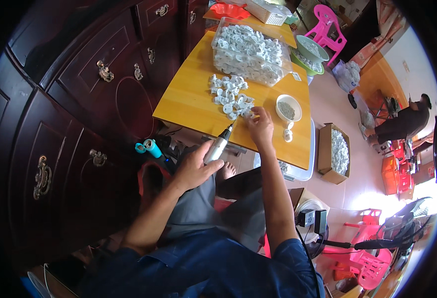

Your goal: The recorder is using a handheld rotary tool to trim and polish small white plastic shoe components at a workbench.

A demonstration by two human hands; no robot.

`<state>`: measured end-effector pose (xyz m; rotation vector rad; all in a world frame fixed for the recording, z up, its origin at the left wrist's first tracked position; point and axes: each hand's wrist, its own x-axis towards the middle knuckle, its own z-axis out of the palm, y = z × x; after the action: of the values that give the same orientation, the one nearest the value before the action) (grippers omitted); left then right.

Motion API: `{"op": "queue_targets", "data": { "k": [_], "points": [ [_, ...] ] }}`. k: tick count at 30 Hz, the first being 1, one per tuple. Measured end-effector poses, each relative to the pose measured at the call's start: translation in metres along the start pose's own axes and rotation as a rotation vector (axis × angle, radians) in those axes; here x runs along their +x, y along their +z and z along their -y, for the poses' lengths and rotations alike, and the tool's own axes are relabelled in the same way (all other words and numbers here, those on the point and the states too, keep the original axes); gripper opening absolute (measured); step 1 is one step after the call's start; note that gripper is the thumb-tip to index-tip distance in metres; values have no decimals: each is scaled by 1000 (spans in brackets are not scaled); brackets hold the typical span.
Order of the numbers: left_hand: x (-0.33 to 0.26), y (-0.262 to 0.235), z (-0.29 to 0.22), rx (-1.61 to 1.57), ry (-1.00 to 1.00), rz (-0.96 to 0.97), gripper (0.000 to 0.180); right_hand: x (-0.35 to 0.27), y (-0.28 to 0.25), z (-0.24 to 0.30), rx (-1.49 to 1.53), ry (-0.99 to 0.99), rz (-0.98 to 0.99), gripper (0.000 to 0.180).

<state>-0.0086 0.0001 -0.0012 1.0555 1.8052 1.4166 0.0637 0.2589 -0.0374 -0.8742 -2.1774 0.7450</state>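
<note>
My left hand (194, 166) grips a slim silver pen-shaped power tool (218, 145), its tip pointing up toward the table edge. My right hand (259, 127) rests on the yellow wooden table (188, 97), fingers pinched on a small white part at the near end of a loose pile of white plastic parts (230, 94). A small white bowl (288, 108) with grey grains stands just right of that hand.
A clear bin full of white parts (250, 52) sits further back on the table. Dark wooden cabinets (79, 99) line the left. A cardboard box of white parts (335, 153), pink plastic chairs (327, 27) and another person (402, 124) are to the right.
</note>
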Motion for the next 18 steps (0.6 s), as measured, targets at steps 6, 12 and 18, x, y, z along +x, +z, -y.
{"op": "queue_targets", "data": {
  "k": [6,12,18],
  "points": [
    [1,1,5,38,41,0,57,1,7,0,-162,-102,22,24],
    [2,2,13,58,109,-17,58,-19,4,11,193,-42,29,29],
    [1,3,7,74,96,-7,60,-29,6,13,658,190,209,21]
  ]
}}
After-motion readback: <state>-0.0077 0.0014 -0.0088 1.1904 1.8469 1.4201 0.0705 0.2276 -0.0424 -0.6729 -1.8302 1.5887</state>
